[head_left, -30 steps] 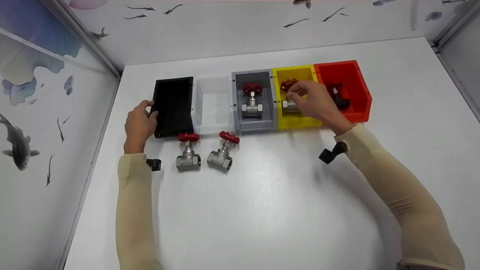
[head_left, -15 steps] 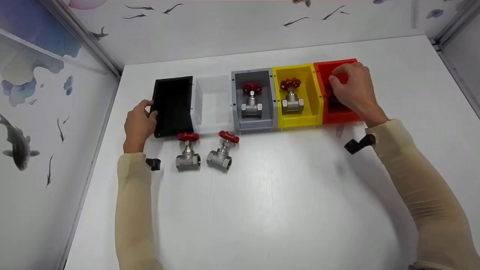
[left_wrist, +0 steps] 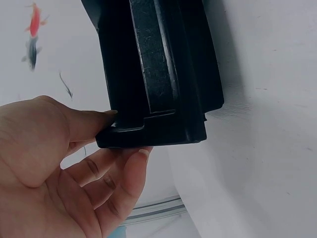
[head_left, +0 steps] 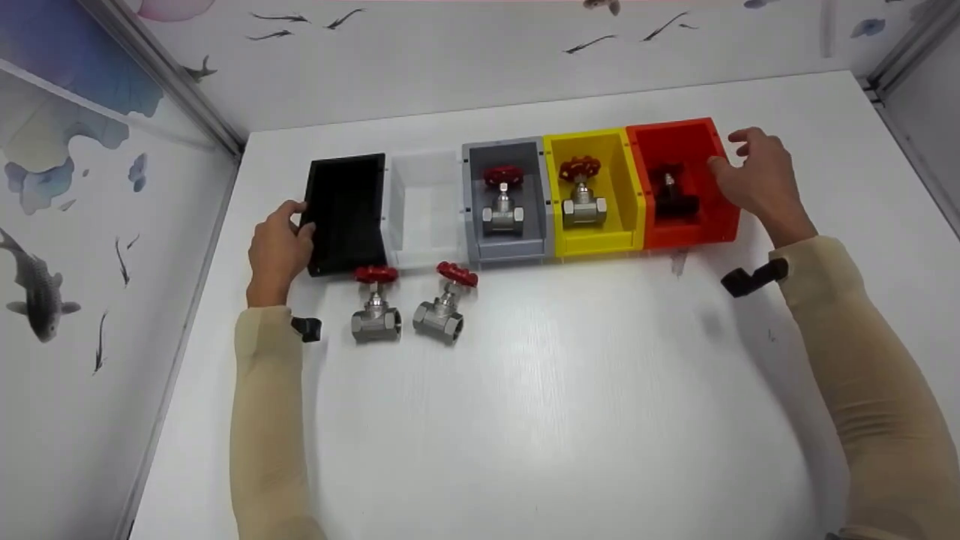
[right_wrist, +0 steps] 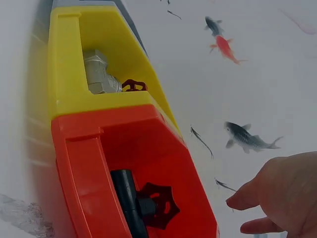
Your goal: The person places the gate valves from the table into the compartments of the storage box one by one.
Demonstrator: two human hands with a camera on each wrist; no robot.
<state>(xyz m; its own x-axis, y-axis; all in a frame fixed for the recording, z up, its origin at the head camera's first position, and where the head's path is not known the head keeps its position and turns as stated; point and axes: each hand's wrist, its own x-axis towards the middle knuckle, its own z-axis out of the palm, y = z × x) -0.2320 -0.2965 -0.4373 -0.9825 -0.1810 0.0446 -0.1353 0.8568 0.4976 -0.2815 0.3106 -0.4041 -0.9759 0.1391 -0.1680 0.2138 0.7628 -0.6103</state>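
Note:
My left hand (head_left: pixel 277 251) pinches the side wall of the black bin (left_wrist: pixel 185 126), thumb on its rim and fingers outside. At the other end of the row, my right hand (head_left: pixel 761 176) is beside the red bin (head_left: pixel 716 169), fingers apart and holding nothing. A dark valve (right_wrist: pixel 126 198) with a handwheel lies in the red bin. The yellow bin (head_left: pixel 622 169) has a silver gate valve (head_left: pixel 583 206) with a red handwheel; the grey bin (head_left: pixel 510 251) has a similar gate valve (head_left: pixel 503 214). Two more gate valves, one left (head_left: pixel 376 319) and one right (head_left: pixel 440 315), lie on the table.
Between the black and grey bins stands a white bin (head_left: pixel 427 202) with nothing visible inside. All the bins form one row near the back of the white table (head_left: pixel 525 420). Panels with painted fish, the back wall (head_left: pixel 450 67) and left wall (head_left: pixel 97 225), border the table.
My right hand has moved right, from above the yellow bin, across the red bin, to its right side, uncovering the valves inside both. The left hand stays at the black bin.

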